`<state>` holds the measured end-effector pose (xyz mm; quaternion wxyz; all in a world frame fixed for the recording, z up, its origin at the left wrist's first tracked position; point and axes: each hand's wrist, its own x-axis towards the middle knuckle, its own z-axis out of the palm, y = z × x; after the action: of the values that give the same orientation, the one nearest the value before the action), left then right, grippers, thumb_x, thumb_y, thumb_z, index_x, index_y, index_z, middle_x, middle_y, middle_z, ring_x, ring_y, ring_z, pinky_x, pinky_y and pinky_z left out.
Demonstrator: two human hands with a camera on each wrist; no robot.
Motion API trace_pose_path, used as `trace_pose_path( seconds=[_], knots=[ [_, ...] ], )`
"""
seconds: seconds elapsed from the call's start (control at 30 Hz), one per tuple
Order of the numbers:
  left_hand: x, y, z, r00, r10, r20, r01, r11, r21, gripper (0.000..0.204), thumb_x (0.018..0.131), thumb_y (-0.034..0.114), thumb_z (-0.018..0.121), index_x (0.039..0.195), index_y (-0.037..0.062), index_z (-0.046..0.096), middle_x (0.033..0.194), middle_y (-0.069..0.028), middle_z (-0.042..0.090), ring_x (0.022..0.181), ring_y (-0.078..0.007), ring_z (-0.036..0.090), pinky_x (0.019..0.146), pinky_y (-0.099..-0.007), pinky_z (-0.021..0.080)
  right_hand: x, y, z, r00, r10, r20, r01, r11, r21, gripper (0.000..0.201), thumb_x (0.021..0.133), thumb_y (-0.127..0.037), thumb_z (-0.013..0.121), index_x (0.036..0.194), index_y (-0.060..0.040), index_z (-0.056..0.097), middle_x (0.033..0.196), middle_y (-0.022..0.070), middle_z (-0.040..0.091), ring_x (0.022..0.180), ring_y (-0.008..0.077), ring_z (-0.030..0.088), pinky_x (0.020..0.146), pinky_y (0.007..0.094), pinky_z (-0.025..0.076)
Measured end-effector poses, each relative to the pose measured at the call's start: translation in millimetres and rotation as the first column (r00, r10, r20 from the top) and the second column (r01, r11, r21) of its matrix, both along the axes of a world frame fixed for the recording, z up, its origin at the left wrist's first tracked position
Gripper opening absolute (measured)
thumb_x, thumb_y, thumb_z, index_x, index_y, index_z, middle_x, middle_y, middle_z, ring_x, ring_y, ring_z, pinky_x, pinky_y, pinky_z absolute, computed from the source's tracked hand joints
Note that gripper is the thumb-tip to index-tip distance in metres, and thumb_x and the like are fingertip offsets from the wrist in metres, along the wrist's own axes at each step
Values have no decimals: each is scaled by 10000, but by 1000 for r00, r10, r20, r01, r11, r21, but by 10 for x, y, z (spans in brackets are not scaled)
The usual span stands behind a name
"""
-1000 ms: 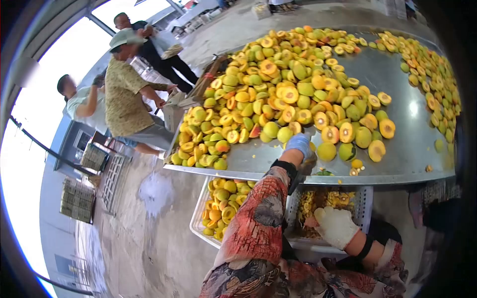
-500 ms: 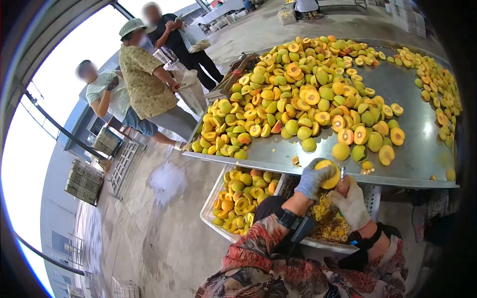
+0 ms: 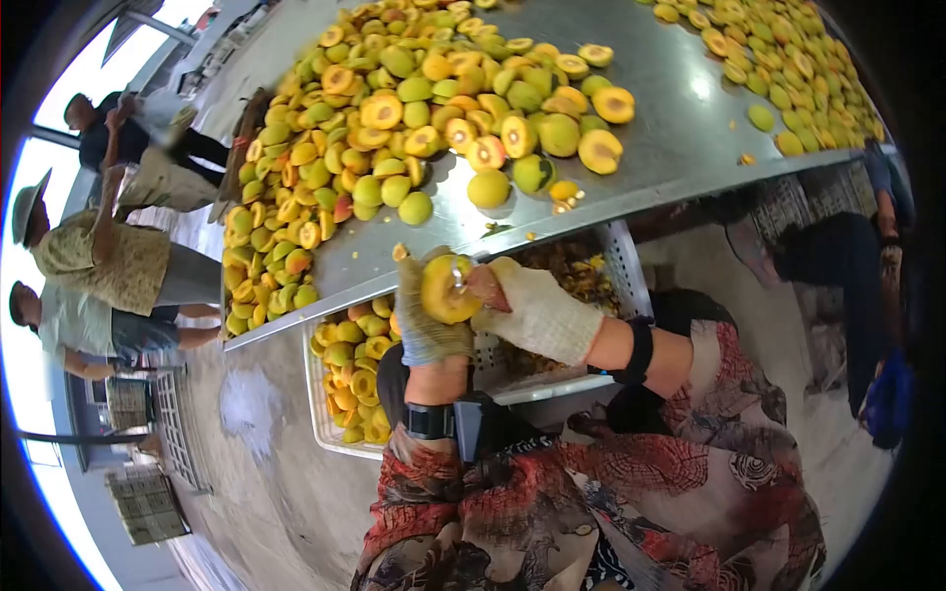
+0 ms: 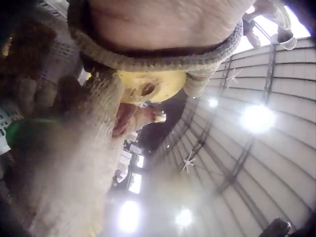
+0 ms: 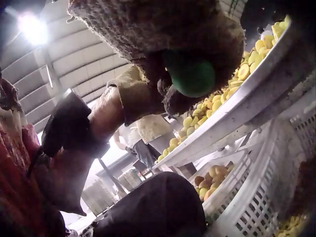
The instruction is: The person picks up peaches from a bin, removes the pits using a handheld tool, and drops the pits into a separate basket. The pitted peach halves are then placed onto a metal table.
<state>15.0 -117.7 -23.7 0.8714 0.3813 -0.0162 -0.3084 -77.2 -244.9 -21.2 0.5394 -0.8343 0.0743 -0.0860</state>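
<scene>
My gloved left hand [image 3: 434,330] grips a yellow peach half [image 3: 443,294] just off the table's front edge. Its cut face, with a brown pit hollow, shows beside the palm in the left wrist view. From the right, my gloved right hand [image 3: 547,310] meets the fruit, and a small metal tool tip [image 3: 457,276] lies against the cut face. The tool's green handle [image 5: 192,79] pokes out of the right fist in the right wrist view. A reddish-brown thumb tip [image 3: 490,288] shows bare of glove fabric. Much of the tool is hidden inside the right hand.
Piled peach halves [image 3: 384,113] cover the left of the metal table [image 3: 670,113]; more lie at its far right. Below the edge stand a white crate [image 3: 317,394] of halves and another crate [image 3: 631,266] with scraps. Several people stand left; someone's leg [image 3: 833,286] is at right.
My left hand came back from the pile with a peach half and joined the right hand, which rose from over the scrap crate. The head view has turned, shifting the table leftward.
</scene>
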Motion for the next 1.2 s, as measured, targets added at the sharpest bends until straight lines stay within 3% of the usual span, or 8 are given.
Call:
trace_pose_path(
  seconds=[0.17,0.3,0.57,0.63,0.77,0.83,1.1,1.2],
  knots=[
    [1,-34,26,978,139,-154,-146,989,-36,481,892,432,518,1035,-23,577,942,-129,617,890,-261,587,813,-378,488,-35,20,16,999,32,28,-32,999,2,357,753,-221,665,994,-30,482,804,182,577,802,410,585,660,455,472],
    [-43,34,14,990,141,11,-142,988,55,518,881,416,534,1133,-36,539,1085,-170,596,1005,-292,571,927,-436,444,-69,67,11,999,34,26,-32,997,-76,335,736,-173,654,973,-18,475,866,210,594,832,403,592,699,475,485],
    [-179,-66,117,977,31,209,-48,996,74,537,887,429,514,1135,-47,525,1074,-166,582,998,-306,565,889,-458,470,-35,169,-177,992,10,126,7,992,-130,299,748,-159,627,971,-20,486,873,212,589,817,394,598,676,488,488],
    [-223,-111,110,947,176,270,-206,975,87,535,887,426,516,1157,-37,513,1093,-167,571,996,-309,565,886,-456,472,-46,159,-174,982,41,184,-6,983,-185,280,756,-161,616,956,-13,488,798,204,594,763,393,605,654,479,493],
    [-281,-107,122,937,125,326,-179,974,141,514,890,415,515,1152,-28,514,1098,-161,562,990,-305,565,898,-442,466,-76,197,-156,998,30,60,-28,999,-24,277,754,-158,593,972,-47,466,805,181,558,771,410,572,631,478,466],
    [-352,-125,158,877,114,467,-279,912,301,498,893,421,507,1129,-18,521,1067,-152,568,977,-293,567,892,-413,462,-110,192,-103,996,26,83,-24,999,-22,248,800,-170,574,961,5,503,786,228,610,768,401,613,638,466,490],
    [-375,-75,170,888,94,449,-253,917,308,471,902,434,459,1052,-6,536,968,-167,592,892,-255,576,831,-372,465,-140,281,-200,995,52,80,-64,986,151,223,754,-104,558,960,-50,492,818,202,576,752,427,583,621,480,473],
    [-338,-44,146,830,8,558,-236,911,338,500,917,441,431,1083,-20,529,996,-180,587,897,-282,585,809,-417,491,-151,272,-253,990,80,115,-93,989,114,271,816,-168,541,988,36,493,787,262,595,767,437,597,640,486,471]
  ],
)
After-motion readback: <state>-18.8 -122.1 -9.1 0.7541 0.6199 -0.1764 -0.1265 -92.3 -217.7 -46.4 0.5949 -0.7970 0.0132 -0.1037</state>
